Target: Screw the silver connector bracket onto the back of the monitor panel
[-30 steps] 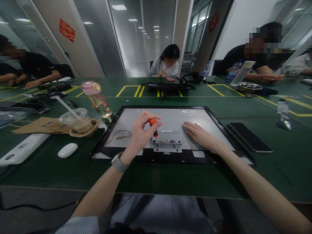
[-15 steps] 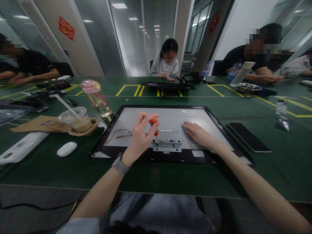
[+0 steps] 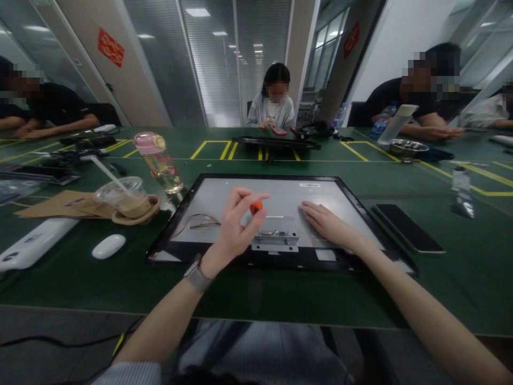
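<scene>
A monitor panel with a black frame lies back-side up on the green table. My left hand pinches a small screwdriver with an orange handle above the left end of the metal connector bracket; its shaft is hidden behind my fingers. My right hand lies flat, fingers stretched out, on the panel just right of the bracket. Thin red and white wires lie on the panel to the left of my left hand.
A pink-lidded bottle, a plastic cup with a straw, a white mouse and a white device lie left. A black phone rests right. Another monitor lies farther back. Several people sit around the table.
My left hand has tilted the screwdriver, so its orange handle now points toward me and the tip is hidden. My right hand stays flat on the panel.
</scene>
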### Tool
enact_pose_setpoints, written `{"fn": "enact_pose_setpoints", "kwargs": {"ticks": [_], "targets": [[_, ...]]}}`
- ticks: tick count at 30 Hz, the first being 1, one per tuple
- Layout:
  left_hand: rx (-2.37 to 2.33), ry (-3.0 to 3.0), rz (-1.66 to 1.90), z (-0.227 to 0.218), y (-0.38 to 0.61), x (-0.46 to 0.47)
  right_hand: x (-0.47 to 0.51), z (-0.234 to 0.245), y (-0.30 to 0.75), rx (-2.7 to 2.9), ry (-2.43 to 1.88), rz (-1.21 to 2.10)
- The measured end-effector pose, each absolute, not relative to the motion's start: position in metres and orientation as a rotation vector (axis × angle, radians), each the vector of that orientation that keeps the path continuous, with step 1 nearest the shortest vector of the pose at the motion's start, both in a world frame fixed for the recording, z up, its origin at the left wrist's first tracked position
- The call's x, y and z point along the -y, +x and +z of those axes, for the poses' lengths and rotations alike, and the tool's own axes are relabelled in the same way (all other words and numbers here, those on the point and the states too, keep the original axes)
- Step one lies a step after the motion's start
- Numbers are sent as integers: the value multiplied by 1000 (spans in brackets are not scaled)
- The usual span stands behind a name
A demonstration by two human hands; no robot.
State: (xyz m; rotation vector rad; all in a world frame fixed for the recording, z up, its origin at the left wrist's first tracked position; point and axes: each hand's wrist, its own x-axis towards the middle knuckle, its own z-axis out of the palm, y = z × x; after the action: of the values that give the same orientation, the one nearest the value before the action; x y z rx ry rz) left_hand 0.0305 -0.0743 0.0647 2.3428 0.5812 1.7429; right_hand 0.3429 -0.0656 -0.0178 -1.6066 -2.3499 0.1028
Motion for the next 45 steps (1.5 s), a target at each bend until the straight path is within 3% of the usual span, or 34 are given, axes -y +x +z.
{"fn": "enact_pose_setpoints", "kwargs": {"ticks": [8, 12, 18, 45], "targets": [[-592, 2413, 1673, 71, 24, 70, 67, -14, 340, 2333, -1626, 133], [-618, 2093, 1779, 68, 25, 67, 68, -12, 339, 2331, -1652, 136], [-594, 1788, 1667, 47, 45, 71, 64, -19, 342, 2342, -1602, 92], [-541, 1979, 1621, 37, 55, 72, 66, -16, 341, 2356, -1616, 112]]}}
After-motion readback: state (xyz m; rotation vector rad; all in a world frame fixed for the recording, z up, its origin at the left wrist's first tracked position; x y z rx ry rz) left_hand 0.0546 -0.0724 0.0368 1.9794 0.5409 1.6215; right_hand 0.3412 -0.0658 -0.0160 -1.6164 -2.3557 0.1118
